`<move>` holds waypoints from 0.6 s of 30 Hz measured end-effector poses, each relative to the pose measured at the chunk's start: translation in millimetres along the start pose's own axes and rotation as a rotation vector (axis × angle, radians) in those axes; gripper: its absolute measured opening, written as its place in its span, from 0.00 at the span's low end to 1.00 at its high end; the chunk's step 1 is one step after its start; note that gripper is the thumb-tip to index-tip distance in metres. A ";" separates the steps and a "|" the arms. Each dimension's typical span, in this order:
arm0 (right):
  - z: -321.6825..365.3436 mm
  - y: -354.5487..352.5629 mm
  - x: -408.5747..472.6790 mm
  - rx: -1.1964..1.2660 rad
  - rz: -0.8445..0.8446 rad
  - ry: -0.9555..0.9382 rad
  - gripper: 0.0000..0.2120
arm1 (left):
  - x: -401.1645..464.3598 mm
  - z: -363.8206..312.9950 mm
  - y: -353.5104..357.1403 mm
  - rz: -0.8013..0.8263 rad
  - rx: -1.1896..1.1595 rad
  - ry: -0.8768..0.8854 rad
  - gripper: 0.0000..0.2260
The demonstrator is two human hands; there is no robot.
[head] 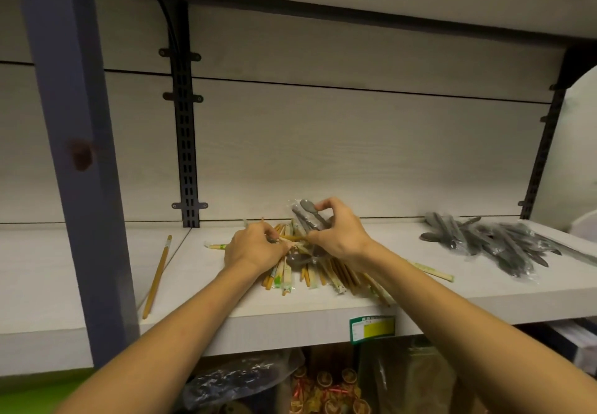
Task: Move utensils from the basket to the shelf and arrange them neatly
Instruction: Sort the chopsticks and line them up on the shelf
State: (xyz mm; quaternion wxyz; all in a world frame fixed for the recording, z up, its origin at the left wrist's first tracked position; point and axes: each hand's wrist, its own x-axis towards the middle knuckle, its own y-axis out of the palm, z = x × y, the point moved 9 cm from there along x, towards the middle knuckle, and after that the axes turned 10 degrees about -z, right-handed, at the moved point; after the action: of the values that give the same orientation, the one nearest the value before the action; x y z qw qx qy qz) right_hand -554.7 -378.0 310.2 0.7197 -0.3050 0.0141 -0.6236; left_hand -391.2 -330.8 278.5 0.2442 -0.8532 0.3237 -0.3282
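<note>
Wrapped spoons (pixel 309 219) in right hand (pixel 339 236)

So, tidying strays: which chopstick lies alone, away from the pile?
The bare wooden chopstick left of the wrapped chopstick pile, lying by itself near the blue post.

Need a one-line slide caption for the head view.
Both hands, left hand and right hand, sort wrapped spoons from chopsticks on shelf.

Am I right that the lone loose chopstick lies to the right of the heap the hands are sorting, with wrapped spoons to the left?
Not quite: sides are swapped. The head view shows the lone chopstick left of the chopstick heap, and the wrapped spoons to its right. Both hands are sorting there.
</note>
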 end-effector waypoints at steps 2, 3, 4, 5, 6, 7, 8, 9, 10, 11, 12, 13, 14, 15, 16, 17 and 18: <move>-3.4 3.1 -1.9 -0.012 0.014 -0.005 0.22 | -0.3 -3.2 0.1 -0.012 0.031 -0.014 0.12; -5.4 4.0 -2.4 -0.012 0.018 -0.001 0.22 | -0.7 -4.4 -0.3 -0.015 0.039 -0.024 0.12; -7.4 3.9 -2.7 -0.007 0.019 0.008 0.22 | -0.8 -5.4 -0.5 -0.017 0.041 -0.036 0.12; -9.0 3.2 -2.5 0.002 0.019 0.016 0.22 | -1.0 -6.0 -0.8 -0.019 0.042 -0.047 0.12; -10.4 2.1 -1.9 0.009 0.015 0.019 0.22 | -1.1 -6.5 -0.7 -0.020 0.040 -0.053 0.12; -10.6 -0.1 -0.7 0.014 0.003 0.012 0.22 | -1.6 -7.0 -1.2 -0.028 0.033 -0.056 0.11; -9.7 -3.7 0.3 0.012 -0.015 -0.006 0.22 | -2.7 -7.0 -2.2 -0.045 0.017 -0.058 0.10; -8.3 -7.9 1.1 0.009 -0.035 -0.027 0.22 | -3.5 -6.5 -3.1 -0.066 -0.013 -0.064 0.09; -7.4 -12.2 1.6 0.007 -0.055 -0.044 0.22 | -4.6 -5.6 -4.3 -0.085 -0.060 -0.076 0.08; -7.2 -16.4 1.7 0.009 -0.069 -0.053 0.22 | -5.0 -4.8 -5.7 -0.099 -0.116 -0.092 0.07; -7.9 -20.6 1.6 0.011 -0.080 -0.057 0.22 | -4.9 -5.2 -8.2 -0.112 -0.172 -0.104 0.07; -9.3 -24.1 1.9 0.014 -0.086 -0.056 0.22 | -3.9 -6.7 -11.3 -0.120 -0.217 -0.110 0.07; -10.9 -27.3 1.8 0.018 -0.091 -0.050 0.21 | -2.5 -9.5 -15.0 -0.127 -0.257 -0.105 0.08; -12.1 -29.9 1.5 0.022 -0.093 -0.045 0.21 | -0.6 -12.2 -18.6 -0.134 -0.292 -0.100 0.09; -13.7 -32.7 1.3 0.029 -0.098 -0.043 0.21 | 1.3 -14.6 -21.8 -0.140 -0.326 -0.101 0.09; -15.7 -35.9 1.4 0.039 -0.106 -0.040 0.21 | 2.9 -16.6 -23.4 -0.138 -0.359 -0.115 0.09; -18.2 -39.6 1.4 0.050 -0.117 -0.036 0.21 | 3.9 -18.7 -23.3 -0.129 -0.395 -0.134 0.09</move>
State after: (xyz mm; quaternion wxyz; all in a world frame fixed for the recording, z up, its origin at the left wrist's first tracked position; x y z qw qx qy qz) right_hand -596.8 -388.3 314.0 0.6894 -0.2985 -0.0325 -0.6592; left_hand -393.3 -321.8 307.1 0.0720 -0.9234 0.3092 -0.2158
